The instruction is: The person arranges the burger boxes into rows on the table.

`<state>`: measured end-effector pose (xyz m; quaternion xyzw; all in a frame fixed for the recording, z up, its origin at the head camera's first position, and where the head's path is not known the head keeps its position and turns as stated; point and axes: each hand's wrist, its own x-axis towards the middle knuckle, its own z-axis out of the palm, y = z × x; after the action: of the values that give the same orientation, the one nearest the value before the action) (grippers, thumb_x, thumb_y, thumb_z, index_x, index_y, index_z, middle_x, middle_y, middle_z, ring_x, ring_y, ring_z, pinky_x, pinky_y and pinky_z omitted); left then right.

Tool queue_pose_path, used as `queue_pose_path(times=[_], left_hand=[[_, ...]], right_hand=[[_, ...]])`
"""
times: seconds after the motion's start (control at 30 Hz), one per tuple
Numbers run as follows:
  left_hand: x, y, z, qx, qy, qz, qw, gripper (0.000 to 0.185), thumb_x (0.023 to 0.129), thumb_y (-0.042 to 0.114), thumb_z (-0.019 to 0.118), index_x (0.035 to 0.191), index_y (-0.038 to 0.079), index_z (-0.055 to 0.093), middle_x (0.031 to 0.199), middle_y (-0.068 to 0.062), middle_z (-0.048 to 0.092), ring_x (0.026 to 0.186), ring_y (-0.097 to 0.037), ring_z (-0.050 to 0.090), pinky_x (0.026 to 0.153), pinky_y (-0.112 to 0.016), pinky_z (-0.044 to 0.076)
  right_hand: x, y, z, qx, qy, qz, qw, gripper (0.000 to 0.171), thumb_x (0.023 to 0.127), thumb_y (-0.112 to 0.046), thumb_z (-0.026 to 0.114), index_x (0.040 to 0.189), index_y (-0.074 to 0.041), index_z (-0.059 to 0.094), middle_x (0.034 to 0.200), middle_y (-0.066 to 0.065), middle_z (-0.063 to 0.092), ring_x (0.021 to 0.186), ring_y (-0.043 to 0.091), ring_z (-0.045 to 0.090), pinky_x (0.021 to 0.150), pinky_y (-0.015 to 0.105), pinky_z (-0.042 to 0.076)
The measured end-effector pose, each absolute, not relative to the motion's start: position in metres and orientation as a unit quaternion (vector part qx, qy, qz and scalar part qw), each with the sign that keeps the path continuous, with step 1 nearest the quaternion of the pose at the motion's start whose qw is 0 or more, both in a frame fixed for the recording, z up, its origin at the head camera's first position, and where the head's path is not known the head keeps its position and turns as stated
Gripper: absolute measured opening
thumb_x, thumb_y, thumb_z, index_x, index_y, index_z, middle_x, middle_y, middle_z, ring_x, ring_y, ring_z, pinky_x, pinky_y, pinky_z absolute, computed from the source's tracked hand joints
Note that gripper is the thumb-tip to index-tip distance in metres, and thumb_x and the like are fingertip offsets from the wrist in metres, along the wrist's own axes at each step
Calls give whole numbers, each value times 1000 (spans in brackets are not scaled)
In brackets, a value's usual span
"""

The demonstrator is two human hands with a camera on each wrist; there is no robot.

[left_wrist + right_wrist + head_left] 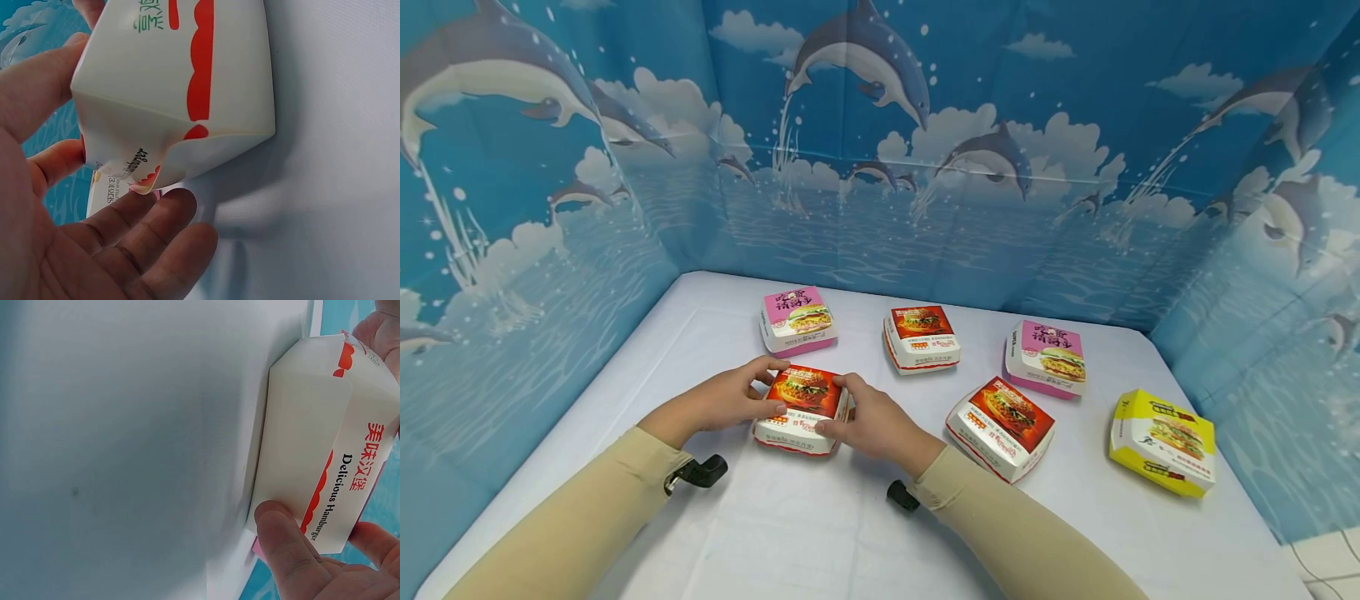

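A red-and-white burger box (803, 410) sits on the white table, its lid with the burger picture facing up. My left hand (730, 396) grips its left side, thumb at the front and index finger near the back corner. From the other side my right hand (880, 418) holds the box, thumb on the near side and fingers at the far right corner. The left wrist view shows the box's folded side flap (181, 94), with several fingers below it. In the right wrist view the thumb (281, 544) presses near a lower corner of the box.
Behind the held box stands a pink burger box (799, 321). To the right are a red box (922, 339), another red box (1000, 428), a second pink box (1046, 358) and a yellow box (1162, 442). A dolphin-print curtain (880, 208) encloses the white table (775, 533).
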<state>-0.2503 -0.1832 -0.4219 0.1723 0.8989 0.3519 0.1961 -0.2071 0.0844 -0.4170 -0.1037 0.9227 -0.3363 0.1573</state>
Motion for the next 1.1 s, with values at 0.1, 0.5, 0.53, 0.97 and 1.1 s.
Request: queue_pose_path(times=[0.1,0.5,0.53,0.97,1.1], left_hand=[[-250,-183,-421,167,900,353,195,74,93,53,76,154,28,43,146,-17,55,124,-35,66,96,-51,58],[-250,-184,-418,166,904,345,193,77,92,54,77,156,29,42,150,-18,54,124,-34,66,96,-52,58],[-250,-184,-418,167,904,344,192,77,92,54,77,156,29,42,150,-18,54,123,-34,66,97,-52,58],[-250,-183,-419,170,902,348,190,78,91,56,78,155,29,42,155,-18,51,125,-34,65,101,-55,56],[-250,-183,-419,170,902,349,190,78,91,56,78,155,30,42,156,-18,50,125,-34,64,101,-55,56]], right_hand=[[-207,84,-417,-103,922,-337,157,81,91,-48,81,158,-22,41,145,7,62,105,20,61,93,43,56],[-208,85,-418,-106,922,-340,154,82,91,-49,81,158,-23,41,144,6,63,105,20,61,92,42,57],[-208,85,-418,-106,922,-341,153,82,91,-49,81,158,-23,41,144,6,63,105,20,61,92,41,57],[-206,87,-418,-108,921,-342,149,84,91,-49,81,159,-23,41,144,6,63,106,19,62,92,42,57],[-205,87,-418,-107,921,-344,150,84,91,-49,81,159,-23,40,145,6,62,107,19,62,93,42,57]])
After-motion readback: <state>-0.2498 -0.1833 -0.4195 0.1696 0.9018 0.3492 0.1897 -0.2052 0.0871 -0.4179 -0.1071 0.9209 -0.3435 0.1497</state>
